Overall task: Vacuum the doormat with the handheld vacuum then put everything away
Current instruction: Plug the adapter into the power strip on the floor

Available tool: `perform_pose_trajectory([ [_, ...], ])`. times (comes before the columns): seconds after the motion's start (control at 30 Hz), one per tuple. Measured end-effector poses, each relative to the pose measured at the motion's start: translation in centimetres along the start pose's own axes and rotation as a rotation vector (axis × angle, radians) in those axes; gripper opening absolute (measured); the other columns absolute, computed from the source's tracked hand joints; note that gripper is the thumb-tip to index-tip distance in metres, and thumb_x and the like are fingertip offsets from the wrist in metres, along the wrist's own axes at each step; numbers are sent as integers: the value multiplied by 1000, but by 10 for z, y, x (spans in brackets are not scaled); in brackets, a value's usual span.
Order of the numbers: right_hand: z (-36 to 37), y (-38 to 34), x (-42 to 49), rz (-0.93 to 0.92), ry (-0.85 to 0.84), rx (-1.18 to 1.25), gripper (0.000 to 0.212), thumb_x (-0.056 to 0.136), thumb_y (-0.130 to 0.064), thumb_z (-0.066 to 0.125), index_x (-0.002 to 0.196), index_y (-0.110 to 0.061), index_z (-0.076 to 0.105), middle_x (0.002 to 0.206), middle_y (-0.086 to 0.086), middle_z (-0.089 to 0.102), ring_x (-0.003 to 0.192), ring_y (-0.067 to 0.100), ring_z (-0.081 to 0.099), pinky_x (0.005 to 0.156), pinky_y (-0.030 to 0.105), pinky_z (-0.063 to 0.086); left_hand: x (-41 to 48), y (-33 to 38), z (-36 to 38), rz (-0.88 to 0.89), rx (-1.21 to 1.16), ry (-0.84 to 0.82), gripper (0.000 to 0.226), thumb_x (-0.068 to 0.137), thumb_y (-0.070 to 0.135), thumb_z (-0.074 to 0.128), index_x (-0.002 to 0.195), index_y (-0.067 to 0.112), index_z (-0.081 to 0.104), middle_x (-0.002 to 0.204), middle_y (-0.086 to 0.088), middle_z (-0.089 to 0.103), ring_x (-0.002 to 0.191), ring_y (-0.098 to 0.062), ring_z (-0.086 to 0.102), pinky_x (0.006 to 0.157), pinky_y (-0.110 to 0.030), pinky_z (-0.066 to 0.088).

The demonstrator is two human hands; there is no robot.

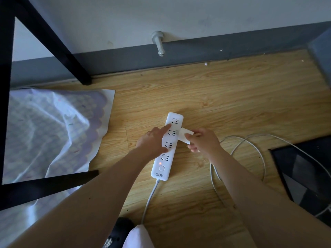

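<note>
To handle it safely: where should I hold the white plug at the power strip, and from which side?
Hold the white plug by the broad flat faces of its boxy body, at the end away from the power strip. Come from the right, as the right hand does: its other end points left at the strip, which the left hand presses from that side.

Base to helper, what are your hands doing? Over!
Left hand presses down the power strip. Right hand pinches the white plug at a middle socket. Loose cable coiled right, not blocking.
</note>
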State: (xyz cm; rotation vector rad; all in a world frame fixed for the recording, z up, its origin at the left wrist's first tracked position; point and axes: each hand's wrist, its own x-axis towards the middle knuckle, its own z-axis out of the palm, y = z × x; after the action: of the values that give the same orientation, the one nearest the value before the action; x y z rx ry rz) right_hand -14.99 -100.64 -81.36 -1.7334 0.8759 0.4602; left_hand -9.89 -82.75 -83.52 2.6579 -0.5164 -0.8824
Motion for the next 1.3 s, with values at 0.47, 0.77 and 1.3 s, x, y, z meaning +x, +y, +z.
perform_pose_trajectory([
  [0.47,-2,-2,-4,-87,4,-105,26,75,-10,80,93,-15,62,88,11,73,65,14,65,63,26,51,1,-3,3,-6,-40,9,90,81,37,71,148,44,12,124,0,50,107,-19,55,83,-39,53],
  [0.77,11,4,-20,-376,25,-497,46,73,-5,74,114,-21,59,109,-9,57,91,8,55,72,19,41,2,-6,3,-16,-102,6,90,79,28,72,147,46,16,122,1,52,101,-17,58,81,-39,55],
  [1.3,25,-21,-27,-618,-27,-859,27,81,-5,60,107,-6,69,109,4,60,93,22,59,75,27,44,1,-5,1,-9,-122,15,92,76,30,76,147,44,19,121,2,55,100,-17,60,84,-37,53],
])
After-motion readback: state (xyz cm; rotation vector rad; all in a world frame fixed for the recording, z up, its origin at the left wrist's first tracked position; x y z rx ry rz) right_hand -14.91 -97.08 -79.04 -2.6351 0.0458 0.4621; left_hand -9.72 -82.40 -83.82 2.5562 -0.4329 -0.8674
